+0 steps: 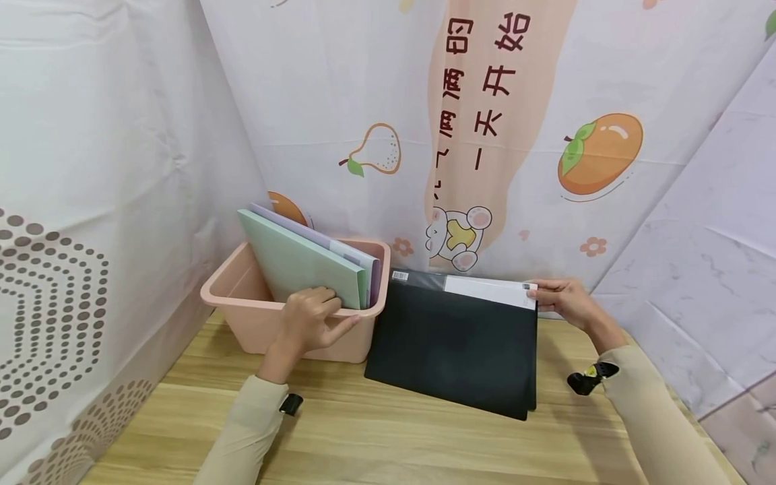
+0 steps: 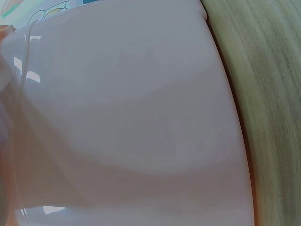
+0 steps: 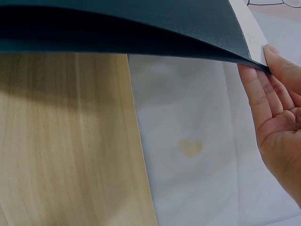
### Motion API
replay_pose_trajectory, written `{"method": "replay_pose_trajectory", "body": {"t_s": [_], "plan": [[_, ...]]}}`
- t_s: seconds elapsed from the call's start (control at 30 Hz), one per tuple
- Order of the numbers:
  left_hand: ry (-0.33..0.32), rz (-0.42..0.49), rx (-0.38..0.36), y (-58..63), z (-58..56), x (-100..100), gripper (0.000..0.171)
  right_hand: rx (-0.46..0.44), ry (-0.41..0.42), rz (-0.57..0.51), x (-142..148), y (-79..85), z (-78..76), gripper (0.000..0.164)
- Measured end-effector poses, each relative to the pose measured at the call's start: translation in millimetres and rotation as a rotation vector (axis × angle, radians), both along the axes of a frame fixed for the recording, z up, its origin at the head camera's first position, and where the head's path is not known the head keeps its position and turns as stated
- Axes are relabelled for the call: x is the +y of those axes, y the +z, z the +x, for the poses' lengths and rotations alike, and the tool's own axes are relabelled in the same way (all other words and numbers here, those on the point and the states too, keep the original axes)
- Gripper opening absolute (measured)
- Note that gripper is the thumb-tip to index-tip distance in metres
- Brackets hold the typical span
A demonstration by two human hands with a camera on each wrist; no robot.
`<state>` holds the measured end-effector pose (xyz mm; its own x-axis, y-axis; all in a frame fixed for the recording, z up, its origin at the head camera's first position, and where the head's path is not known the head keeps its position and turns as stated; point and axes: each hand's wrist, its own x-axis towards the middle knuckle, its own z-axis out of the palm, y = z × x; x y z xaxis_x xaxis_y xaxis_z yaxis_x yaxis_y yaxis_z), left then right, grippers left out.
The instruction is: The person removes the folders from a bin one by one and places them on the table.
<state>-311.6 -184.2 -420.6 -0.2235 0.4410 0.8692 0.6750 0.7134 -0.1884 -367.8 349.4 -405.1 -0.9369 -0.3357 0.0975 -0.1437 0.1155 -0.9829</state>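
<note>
My right hand (image 1: pixel 566 301) pinches the upper right corner of a black file folder (image 1: pixel 451 347), thumb on the near face and fingers behind. A white label strip (image 1: pixel 485 291) runs along the folder's top edge. In the right wrist view the folder (image 3: pixel 141 28) hangs over the table with its lower side bowed. My left hand (image 1: pixel 308 318) holds the front rim of a pink plastic basket (image 1: pixel 242 302), fingers over the rim beside a mint green folder (image 1: pixel 303 259). A purple folder (image 1: pixel 374 279) leans behind the green one. The basket's wall (image 2: pixel 141 103) fills the left wrist view.
The basket stands on a wood-grain table (image 1: pixel 388 438), left of the black folder. A printed white curtain (image 1: pixel 364 81) with fruit pictures closes off the back, and more cloth (image 1: pixel 79 168) hangs at the left.
</note>
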Motion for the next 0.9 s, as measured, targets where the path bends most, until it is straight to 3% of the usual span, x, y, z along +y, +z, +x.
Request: {"method": "replay_pose_trajectory", "body": {"t_s": [0.57,0.9], "plan": [[0.010,-0.012,-0.024,0.1,0.7,-1.2,0.064,-0.080,-0.039,0.062,0.3,-14.9,-0.5,0.026],[-0.001,0.000,0.000,0.4,0.0,-0.9,0.061,-0.078,-0.006,0.071,0.1,-21.3,-0.8,0.025]]}}
